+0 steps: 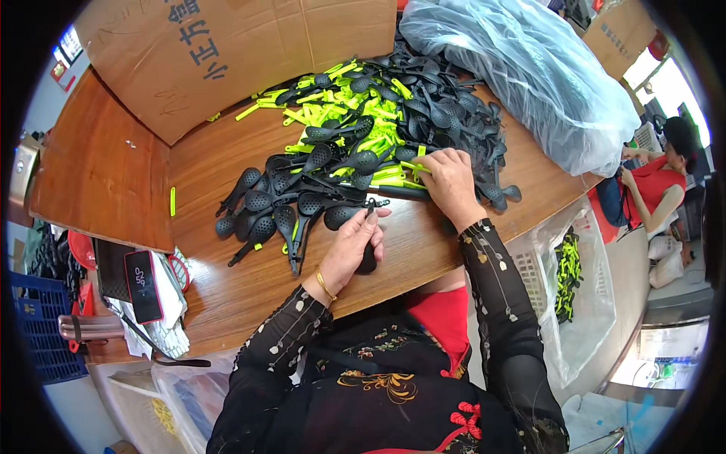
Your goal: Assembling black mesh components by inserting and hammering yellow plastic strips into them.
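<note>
My left hand is closed round a black spoon near the front edge of the table. The spoon's dark rounded end shows below my fingers, and a thin end with a hole sticks out above. My right hand reaches to the right side of the heap, its thumb and fingers pinching a lime-green plastic strip. Just left of my hands lie black perforated spoons in a loose pile. Lime-green strips are heaped behind them, and more black spoons lie at the back right.
A big cardboard box stands along the back. Clear plastic sheeting bulges at the right. A phone lies on papers at the left. Beside the table, a plastic-lined crate holds green-and-black pieces. Another person sits at far right.
</note>
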A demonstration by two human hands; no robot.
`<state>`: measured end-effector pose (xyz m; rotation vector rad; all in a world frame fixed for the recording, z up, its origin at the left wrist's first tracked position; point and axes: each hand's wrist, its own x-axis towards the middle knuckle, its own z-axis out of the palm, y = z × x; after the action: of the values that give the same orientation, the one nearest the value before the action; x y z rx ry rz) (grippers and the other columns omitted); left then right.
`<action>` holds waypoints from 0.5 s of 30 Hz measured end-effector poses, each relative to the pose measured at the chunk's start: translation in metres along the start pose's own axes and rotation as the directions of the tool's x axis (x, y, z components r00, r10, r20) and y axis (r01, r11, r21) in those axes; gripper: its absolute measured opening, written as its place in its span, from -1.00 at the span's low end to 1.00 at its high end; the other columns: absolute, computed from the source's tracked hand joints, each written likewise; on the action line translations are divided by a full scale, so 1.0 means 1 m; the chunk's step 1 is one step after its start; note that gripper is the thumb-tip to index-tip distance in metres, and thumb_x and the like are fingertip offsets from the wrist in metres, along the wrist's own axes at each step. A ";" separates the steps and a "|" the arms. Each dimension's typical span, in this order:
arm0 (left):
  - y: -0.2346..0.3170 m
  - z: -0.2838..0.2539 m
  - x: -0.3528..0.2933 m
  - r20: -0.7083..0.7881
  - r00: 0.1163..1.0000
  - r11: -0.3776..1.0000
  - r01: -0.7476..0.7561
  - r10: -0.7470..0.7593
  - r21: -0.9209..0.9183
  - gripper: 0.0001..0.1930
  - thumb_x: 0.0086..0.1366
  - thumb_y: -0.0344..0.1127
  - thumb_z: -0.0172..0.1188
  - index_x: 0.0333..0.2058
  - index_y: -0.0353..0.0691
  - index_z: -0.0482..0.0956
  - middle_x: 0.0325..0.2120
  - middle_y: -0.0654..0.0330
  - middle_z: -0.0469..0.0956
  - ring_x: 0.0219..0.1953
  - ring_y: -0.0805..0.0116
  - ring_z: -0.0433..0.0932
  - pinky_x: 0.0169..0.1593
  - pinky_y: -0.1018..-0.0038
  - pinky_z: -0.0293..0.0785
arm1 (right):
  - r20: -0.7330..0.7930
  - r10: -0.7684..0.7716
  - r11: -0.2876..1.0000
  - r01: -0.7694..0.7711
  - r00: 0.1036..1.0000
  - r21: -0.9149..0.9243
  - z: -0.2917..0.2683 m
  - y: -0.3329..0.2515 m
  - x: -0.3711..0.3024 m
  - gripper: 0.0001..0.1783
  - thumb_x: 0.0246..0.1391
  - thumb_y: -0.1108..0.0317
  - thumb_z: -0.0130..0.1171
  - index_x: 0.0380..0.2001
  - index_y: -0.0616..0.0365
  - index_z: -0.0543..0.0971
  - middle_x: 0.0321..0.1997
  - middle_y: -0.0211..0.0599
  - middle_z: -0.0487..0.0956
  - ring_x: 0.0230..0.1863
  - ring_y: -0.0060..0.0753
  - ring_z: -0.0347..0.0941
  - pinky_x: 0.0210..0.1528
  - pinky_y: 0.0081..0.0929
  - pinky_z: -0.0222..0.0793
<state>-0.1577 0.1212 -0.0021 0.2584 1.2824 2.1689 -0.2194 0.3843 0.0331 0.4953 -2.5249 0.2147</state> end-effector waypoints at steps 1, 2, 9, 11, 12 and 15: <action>0.001 -0.001 0.000 0.002 1.000 1.000 -0.006 0.006 -0.002 -0.51 0.70 -0.05 -0.02 0.33 -0.33 0.43 -0.37 0.37 0.50 -0.38 0.55 0.56 -0.23 0.60 0.53 | -0.024 0.006 0.999 -0.004 1.000 0.048 0.001 0.002 0.000 -0.80 0.11 0.35 0.40 -0.16 -0.03 0.75 -0.20 -0.41 0.69 -0.02 -0.22 0.57 0.15 -0.19 0.33; 0.002 0.000 0.001 -0.025 1.000 1.000 -0.008 0.008 -0.004 -0.53 0.70 -0.10 -0.02 0.35 -0.33 0.41 -0.36 0.37 0.50 -0.38 0.54 0.56 -0.20 0.58 0.53 | -0.047 0.012 0.995 -0.007 0.999 0.096 0.002 0.004 -0.001 -0.81 0.11 0.35 0.40 -0.18 -0.03 0.76 -0.20 -0.41 0.70 -0.01 -0.23 0.57 0.16 -0.19 0.33; 0.016 -0.014 0.002 -0.019 1.000 0.996 0.019 -0.021 -0.091 -0.52 0.70 -0.18 -0.03 0.49 -0.13 0.29 -0.21 0.13 0.69 -0.16 0.32 0.75 -0.05 0.44 0.67 | 0.045 -0.041 0.876 0.015 0.998 0.482 -0.014 -0.043 0.006 -0.69 0.27 0.53 0.23 0.06 0.09 0.68 -0.08 -0.18 0.73 -0.03 0.04 0.62 0.05 -0.13 0.52; 0.023 -0.019 0.000 -0.048 0.997 0.998 0.060 -0.061 -0.031 -0.57 0.70 -0.16 -0.04 0.42 -0.15 0.35 -0.18 0.09 0.71 -0.24 0.33 0.76 -0.14 0.47 0.68 | 0.065 -0.145 0.813 0.082 0.987 0.576 -0.017 -0.059 0.015 -0.65 0.28 0.59 0.17 0.08 0.11 0.67 -0.06 -0.11 0.71 -0.05 0.09 0.62 0.01 -0.14 0.55; 0.025 -0.021 -0.001 -0.060 0.997 0.998 0.054 -0.056 -0.030 -0.57 0.70 -0.16 -0.04 0.42 -0.15 0.35 -0.18 0.09 0.71 -0.24 0.33 0.76 -0.14 0.47 0.68 | 0.062 -0.151 0.787 0.082 0.987 0.611 -0.017 -0.064 0.017 -0.60 0.28 0.64 0.12 0.13 0.11 0.66 -0.07 -0.05 0.69 -0.04 0.09 0.62 0.02 -0.15 0.54; 0.030 -0.026 -0.005 -0.037 0.998 0.994 0.051 -0.047 0.100 -0.58 0.69 -0.10 0.01 0.34 -0.19 0.43 -0.23 0.13 0.69 -0.31 0.44 0.73 -0.18 0.55 0.64 | 0.120 -0.163 0.794 0.058 0.979 0.605 0.000 -0.064 0.012 -0.55 0.28 0.65 0.09 0.17 0.10 0.65 -0.09 -0.06 0.67 -0.05 0.10 0.61 0.03 -0.16 0.54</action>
<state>-0.1775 0.0887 0.0111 0.2285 1.4057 2.0787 -0.2038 0.3223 0.0431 0.9379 -2.5400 0.9905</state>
